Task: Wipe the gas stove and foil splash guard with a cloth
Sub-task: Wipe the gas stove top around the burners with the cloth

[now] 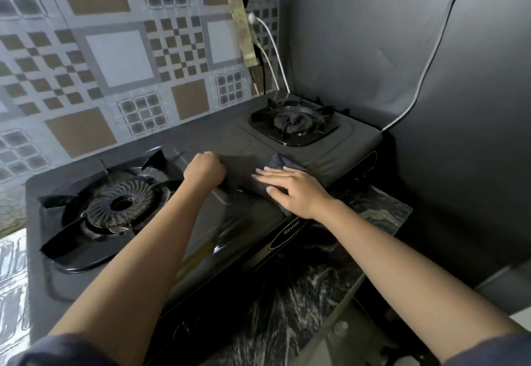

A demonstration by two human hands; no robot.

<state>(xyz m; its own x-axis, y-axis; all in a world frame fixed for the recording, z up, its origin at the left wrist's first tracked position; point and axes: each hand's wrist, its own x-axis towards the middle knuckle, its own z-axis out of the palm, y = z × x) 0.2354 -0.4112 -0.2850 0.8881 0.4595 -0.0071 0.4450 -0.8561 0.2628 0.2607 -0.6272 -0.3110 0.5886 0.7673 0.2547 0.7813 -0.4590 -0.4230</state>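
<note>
A black two-burner gas stove [250,141] stands on a dark marbled counter. Its left burner [120,201] is close to me and its right burner [293,121] is farther back. A dark grey cloth [280,161] lies spread on the stove's middle panel between the burners. My left hand [205,171] is closed in a fist on the cloth's left end. My right hand [290,190] lies flat on the cloth, fingers stretched out and pressing it down. The patterned foil splash guard [115,58] covers the wall behind the stove.
A grey panel [402,63] rises to the right of the stove, with a grey cable [431,55] running down it. White cables [274,49] and a wooden strip [242,26] hang in the back corner. The marbled counter [301,293] edge lies in front of the stove.
</note>
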